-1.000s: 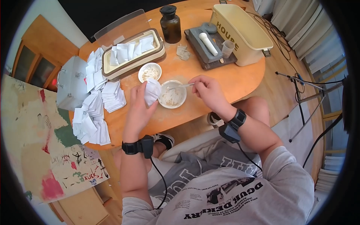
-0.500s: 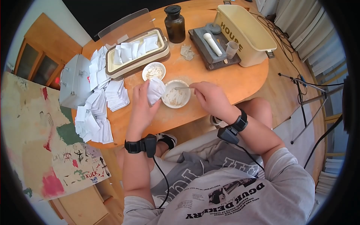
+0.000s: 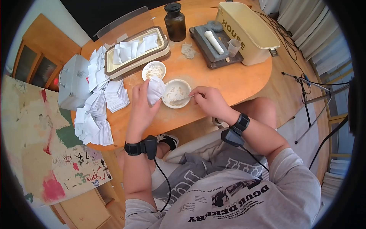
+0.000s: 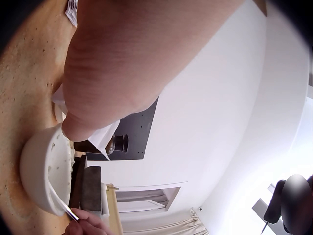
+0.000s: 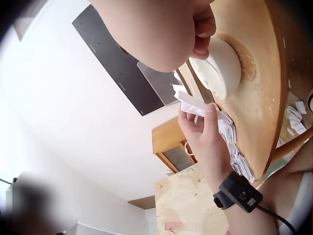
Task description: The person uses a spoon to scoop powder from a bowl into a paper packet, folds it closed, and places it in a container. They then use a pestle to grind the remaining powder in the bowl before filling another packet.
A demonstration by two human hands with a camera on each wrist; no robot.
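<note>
My left hand [image 3: 141,107] holds a small white paper packet [image 3: 155,91] upright between thumb and fingers, beside the left rim of a white bowl [image 3: 174,106]. In the right wrist view the packet [image 5: 190,102] has its top edge spread apart. My right hand [image 3: 209,101] pinches the handle of a thin metal spatula [image 3: 183,100] at the bowl's right side. The spatula's blade reaches into the bowl, low over its inner wall, where a pale beige residue is smeared. Behind the packet sits a smaller white bowl [image 3: 154,63] with similar residue.
Stacks of white paper packets [image 3: 116,95] lie at left by a silver case [image 3: 72,84]. Behind stand a cream tray [image 3: 110,70] holding packets, a dark bottle [image 3: 175,24], a dark stone slab with a white pestle [image 3: 213,42], a clear cup [image 3: 234,46] and a cream bin [image 3: 259,45].
The spatula's blade has gone from the upper part of the bowl down to its near side, and my right hand has turned slightly. My left hand still holds the packet at the bowl's left.
</note>
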